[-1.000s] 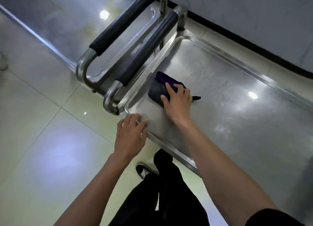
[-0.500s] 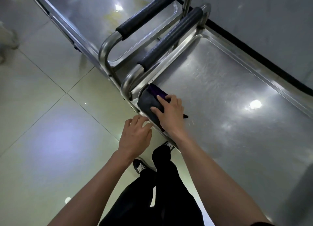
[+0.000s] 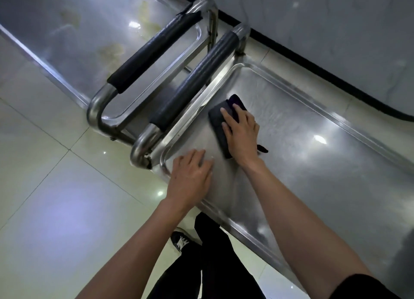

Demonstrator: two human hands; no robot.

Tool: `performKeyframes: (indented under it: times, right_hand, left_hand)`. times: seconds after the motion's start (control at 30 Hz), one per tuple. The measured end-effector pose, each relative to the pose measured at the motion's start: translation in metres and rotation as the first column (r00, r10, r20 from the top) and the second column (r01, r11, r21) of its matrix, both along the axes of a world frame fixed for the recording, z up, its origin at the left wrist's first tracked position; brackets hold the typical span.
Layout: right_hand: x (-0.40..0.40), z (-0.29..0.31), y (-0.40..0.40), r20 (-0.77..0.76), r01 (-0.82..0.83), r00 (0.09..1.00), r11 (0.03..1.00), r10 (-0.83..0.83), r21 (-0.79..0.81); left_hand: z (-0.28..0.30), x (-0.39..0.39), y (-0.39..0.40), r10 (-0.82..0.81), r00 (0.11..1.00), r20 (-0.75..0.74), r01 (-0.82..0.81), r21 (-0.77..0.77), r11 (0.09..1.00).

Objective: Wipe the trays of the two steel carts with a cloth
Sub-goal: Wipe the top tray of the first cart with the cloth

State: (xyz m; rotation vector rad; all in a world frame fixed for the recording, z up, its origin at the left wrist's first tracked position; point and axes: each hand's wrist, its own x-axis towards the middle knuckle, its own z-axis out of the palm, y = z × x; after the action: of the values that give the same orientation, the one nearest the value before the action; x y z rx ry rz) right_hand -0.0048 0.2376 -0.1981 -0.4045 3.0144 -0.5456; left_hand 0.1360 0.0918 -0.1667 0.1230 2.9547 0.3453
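Head view has the cloth (image 3: 220, 128) flat on the right cart's tray (image 3: 313, 175), pinned under the right hand (image 3: 240, 132), close to the tray's handle end. The dark cloth sticks out past the fingertips on the far side and a bit pokes out by the wrist.

Step-wise I'd say we're mid-wipe on this tray, working the end nearest the handle (image 3: 195, 83). Most of the tray stretches off to the right of the hand, so my guess is the next move needs a long flat-palm sweep that way, keeping pressure so the cloth doesn't bunch or slip out. The other cart's tray (image 3: 74, 29), way out past the left hand beyond both handles, looks to have yellowish stains on it, so that one probably isn't done yet.

Hands: the right hand is spread, fingers straight-ish and pressing down on the cloth, not really gripping it. Its arm reaches out fairly straight from the lower right. The left hand (image 3: 191, 175) is just beside it, palm down, fingers relaxed and together, resting on the near corner of the tray and holding nothing. Looks like it's bracing the cart.

Below the hands there's tiled floor (image 3: 67, 186), plus dark trousers and a shoe (image 3: 181, 242).
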Motion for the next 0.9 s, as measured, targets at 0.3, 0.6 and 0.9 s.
performKeyframes:
  times: [0.3, 0.6, 0.9]
  right_hand:
    - [-0.142, -0.009, 0.041, -0.005, 0.013, 1.0, 0.999, -0.013, 0.042]
    - [-0.148, -0.005, 0.053, 0.06, 0.057, 0.997, 0.997, -0.054, -0.048]
    - [-0.002, -0.002, 0.059, 0.177, 0.142, 0.974, 0.99, -0.138, -0.014]
  left_hand:
    - [-0.009, -0.036, 0.023, 0.008, 0.986, 0.167, 0.006, -0.083, 0.997]
    - [-0.012, -0.04, 0.024, -0.015, 0.979, 0.204, 0.041, -0.125, 0.991]
    - [-0.01, -0.038, 0.011, -0.056, 0.972, 0.227, 0.086, -0.124, 0.989]
